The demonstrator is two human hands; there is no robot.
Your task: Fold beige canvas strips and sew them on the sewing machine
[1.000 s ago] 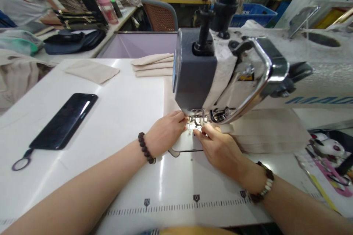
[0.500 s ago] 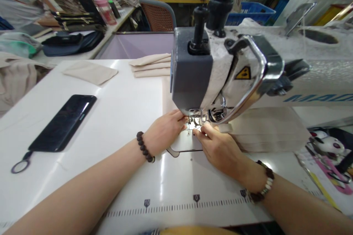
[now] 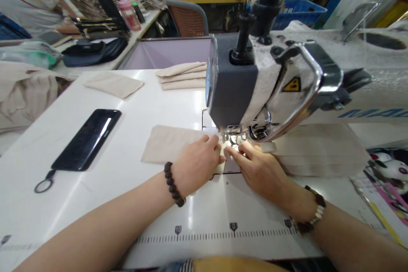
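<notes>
A grey and white sewing machine (image 3: pixel 274 76) stands on the white table (image 3: pixel 134 110). A beige fabric piece (image 3: pixel 165 143) lies flat in front of its head, reaching under the presser foot (image 3: pixel 234 138). My left hand (image 3: pixel 199 162) rests on the fabric's right end, fingers curled down on it beside the needle. My right hand (image 3: pixel 258 171) presses fingertips on the fabric edge just below the presser foot. Both wrists wear bead bracelets.
A black phone (image 3: pixel 87 138) with a ring strap lies to the left. Folded beige pieces (image 3: pixel 183 75) and another beige piece (image 3: pixel 113 84) lie farther back. A beige stack (image 3: pixel 318 148) sits under the machine arm. Another person (image 3: pixel 25 0) works at the far left.
The beige fabric piece now lies sideways to the left of the needle, turned from its earlier lengthwise position. Both hands shifted slightly with it and stay at the presser foot.
</notes>
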